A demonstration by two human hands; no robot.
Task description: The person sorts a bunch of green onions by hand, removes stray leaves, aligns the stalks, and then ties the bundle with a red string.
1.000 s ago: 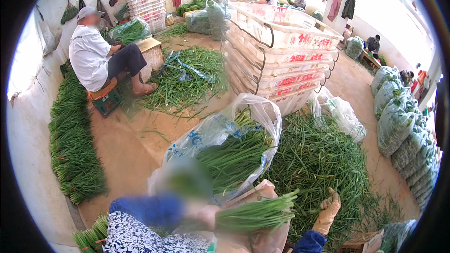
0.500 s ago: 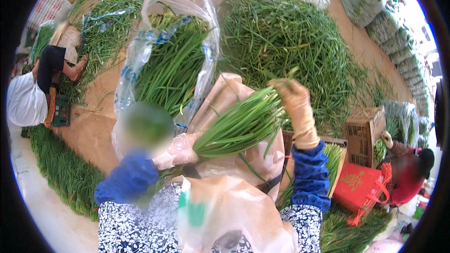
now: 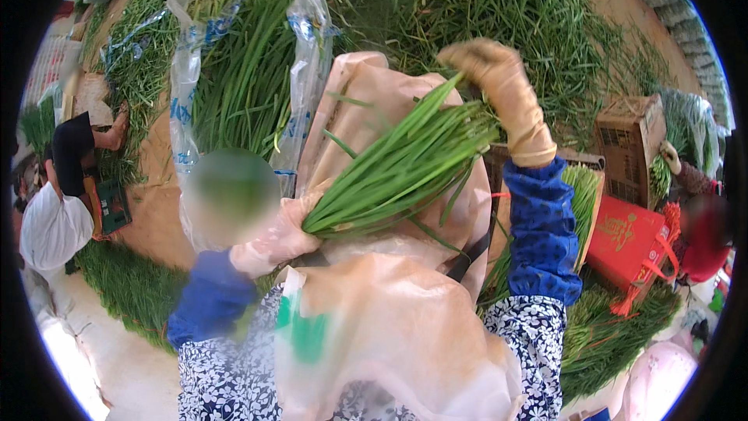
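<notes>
A loose bunch of long green garlic chives [image 3: 405,168] lies slanted across my lap. My left hand [image 3: 284,234], in a pale glove, is closed round its lower left end. Above the upper right end is my right hand [image 3: 491,70], in a tan glove, with its fingers curled and slightly blurred. A few chive leaves stick up from the bunch to just below these fingers; what the fingers hold, if anything, is hidden. A clear plastic bag [image 3: 312,47] filled with chives stands ahead on the left. A pinkish-beige sheet [image 3: 323,132] lies under the bunch.
A big heap of loose chives [image 3: 467,0] spreads ahead. At right are a brown crate [image 3: 627,144], a red box bag [image 3: 623,238] and a person in red [image 3: 705,238]. Another person's leg [image 3: 74,152] shows at left, with a row of chives [image 3: 128,288] nearer.
The whole view has shifted, so the bag and heap sit higher. The chive bunch has loosened at its right end, and my right hand has moved up off those tips, fingers bending leftward.
</notes>
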